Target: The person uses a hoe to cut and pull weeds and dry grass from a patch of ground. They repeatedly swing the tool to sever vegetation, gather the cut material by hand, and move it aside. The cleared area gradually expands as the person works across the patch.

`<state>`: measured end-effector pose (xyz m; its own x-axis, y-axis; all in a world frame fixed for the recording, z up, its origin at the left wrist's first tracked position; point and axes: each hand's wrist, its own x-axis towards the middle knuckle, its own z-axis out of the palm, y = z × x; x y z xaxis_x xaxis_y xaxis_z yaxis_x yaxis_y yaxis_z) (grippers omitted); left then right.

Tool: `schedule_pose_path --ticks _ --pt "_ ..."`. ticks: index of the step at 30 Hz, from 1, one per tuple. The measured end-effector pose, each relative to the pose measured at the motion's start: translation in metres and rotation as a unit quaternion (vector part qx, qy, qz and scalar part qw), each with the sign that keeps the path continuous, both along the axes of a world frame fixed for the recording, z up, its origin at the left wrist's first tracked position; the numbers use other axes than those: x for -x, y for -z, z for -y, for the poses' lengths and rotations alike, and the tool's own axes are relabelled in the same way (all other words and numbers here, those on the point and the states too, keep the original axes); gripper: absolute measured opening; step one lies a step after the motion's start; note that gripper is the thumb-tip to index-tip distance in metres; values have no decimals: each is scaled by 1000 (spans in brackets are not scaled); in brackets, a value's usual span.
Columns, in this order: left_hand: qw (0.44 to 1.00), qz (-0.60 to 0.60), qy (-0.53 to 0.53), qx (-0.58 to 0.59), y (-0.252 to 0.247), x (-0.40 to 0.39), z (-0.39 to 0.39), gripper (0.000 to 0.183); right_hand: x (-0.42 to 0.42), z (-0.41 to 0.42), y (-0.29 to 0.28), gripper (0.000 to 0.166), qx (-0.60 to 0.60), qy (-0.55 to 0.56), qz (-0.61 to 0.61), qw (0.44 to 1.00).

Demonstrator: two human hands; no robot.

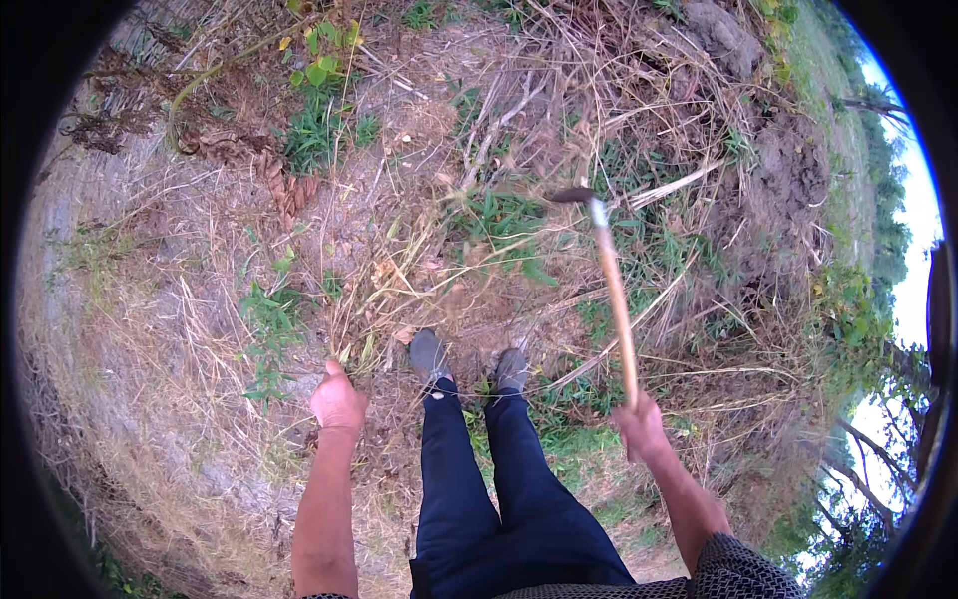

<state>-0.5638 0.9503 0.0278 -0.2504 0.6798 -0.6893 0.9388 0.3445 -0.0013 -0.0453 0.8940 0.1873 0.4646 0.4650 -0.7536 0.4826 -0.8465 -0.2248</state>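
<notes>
A wooden-handled tool (616, 299) is gripped near its lower end by my right hand (641, 428). A pale metal collar joins its handle to a short, dark, bent blade (572, 195), raised over weeds; whether it is a sickle or a small hoe is unclear. On the other side, my left hand (338, 400) is closed around the lower ends of dry yellowish stalks (374, 307). These fan out upward and to the right, past my shoes, and their far tips are blurred. Green weeds (505, 217) grow under the blade.
My grey shoes (429, 356) stand on dry, straw-littered soil. Cut or fallen stems (516, 112) lie heaped ahead, beside an earth mound (786, 168) at the right. A leafy green plant (271, 329) grows left of the stalks. Bare branches (861, 479) and trees line the right rim.
</notes>
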Motion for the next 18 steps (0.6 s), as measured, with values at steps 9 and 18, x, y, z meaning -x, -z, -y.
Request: schedule_pose_path --ticks 9,18 --pt "1000 8 -7 21 14 -6 -1 60 -124 263 -157 23 155 158 204 953" --pt "999 -12 -19 24 10 -15 9 68 -20 77 -67 24 -15 98 -41 994"
